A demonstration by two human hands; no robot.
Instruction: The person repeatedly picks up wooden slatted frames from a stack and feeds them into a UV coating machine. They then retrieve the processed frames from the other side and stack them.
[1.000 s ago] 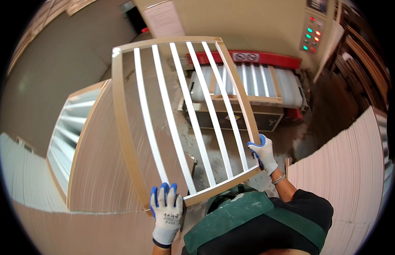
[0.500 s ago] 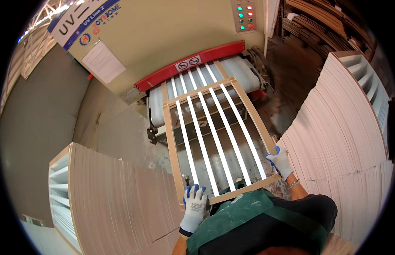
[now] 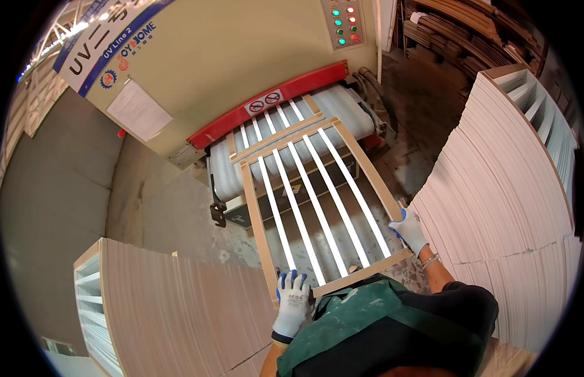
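Note:
A flat frame (image 3: 257, 213) with tan edges and several white slats stretches from my waist to the conveyor. My left hand (image 3: 292, 306), in a white glove with blue fingertips, is closed over its near left corner. Gripping the right edge close to the near right corner is my right hand (image 3: 409, 230), gloved alike, thumb on top. The held frame's far end is at the front of the conveyor belt (image 3: 226, 176). Just beyond it, a second slatted frame (image 3: 276, 137) lies on the belt, partly hidden under the machine's red guard bar (image 3: 210, 127).
A tall stack of frames (image 3: 493, 169) rises close to my right arm, and another stack (image 3: 172, 301) stands at my left. The beige machine (image 3: 242, 50) has a panel of lit buttons (image 3: 343, 25). Dark hoses (image 3: 377, 94) hang at the conveyor's right side.
The second frame has moved farther under the red guard bar, and a gap now shows between it and the held frame. Both hands keep their grip; the view has shifted slightly.

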